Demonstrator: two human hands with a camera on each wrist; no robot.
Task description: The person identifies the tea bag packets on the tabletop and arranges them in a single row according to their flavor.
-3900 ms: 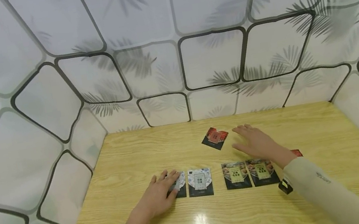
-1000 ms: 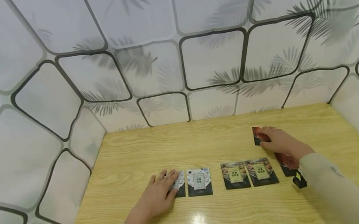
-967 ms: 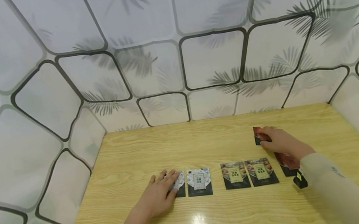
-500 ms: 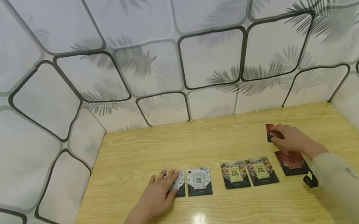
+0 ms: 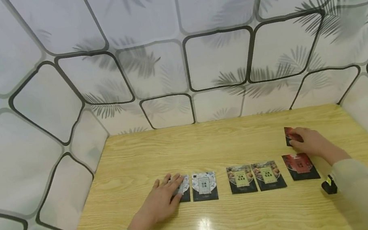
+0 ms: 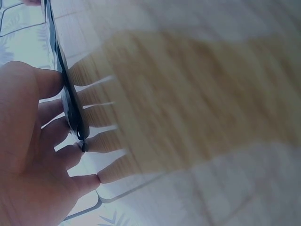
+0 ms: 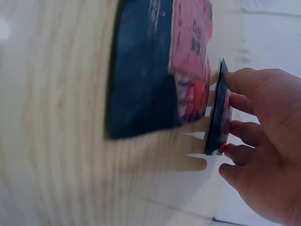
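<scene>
My left hand (image 5: 160,201) lies with fingers spread over a white-and-black packet (image 5: 188,196), covering most of it; the left wrist view shows that packet (image 6: 71,106) edge-on beneath thumb and fingertips. A matching white packet (image 5: 204,187) lies just right of it. At the back right, my right hand (image 5: 313,145) rests its fingertips and thumb on a red-and-black packet (image 5: 287,138), partly hidden by the hand. In the right wrist view this packet (image 7: 216,120) lies flat against the table under the fingertips. Nearer me sits another red-and-black packet (image 5: 301,166), slightly askew.
Two packets with yellow-green labels, a left one (image 5: 241,179) and a right one (image 5: 268,175), lie side by side mid-table. The wooden table (image 5: 160,148) meets patterned white walls (image 5: 168,111) at its back and sides.
My right hand has slid the red packet rightward across the table's back, from near the middle to behind the other red packet, which is now uncovered. The left hand stays put.
</scene>
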